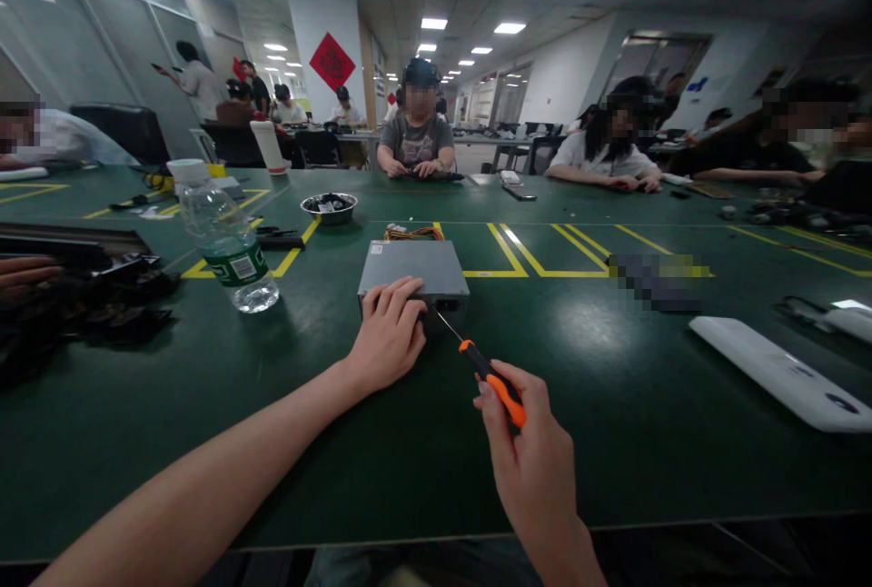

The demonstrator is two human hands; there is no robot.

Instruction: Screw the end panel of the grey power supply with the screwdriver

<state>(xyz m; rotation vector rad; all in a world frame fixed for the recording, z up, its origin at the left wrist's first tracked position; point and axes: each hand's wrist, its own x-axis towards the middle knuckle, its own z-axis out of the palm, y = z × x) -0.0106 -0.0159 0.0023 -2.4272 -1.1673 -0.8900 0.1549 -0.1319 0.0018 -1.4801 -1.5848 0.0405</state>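
Note:
A grey metal box (415, 262) with a socket on its near face sits on the green table (341, 478); a bundle of coloured wires (412, 233) comes out behind it. My left hand (390, 333) rests on the box's near top edge and front face, its fingers bent over the metal. In my right hand (531, 442) is an orange and black screwdriver (502, 387), gripped by the handle. The shaft points up and left, and its tip is at the near face beside the socket. Whether the tip touches a screw cannot be made out.
A water bottle (238, 251) stands left of the box, with a metal bowl (329, 208) farther back. Dark parts (88, 323) lie at the far left. A long white object (777, 373) lies on the right. Several people sit around the table.

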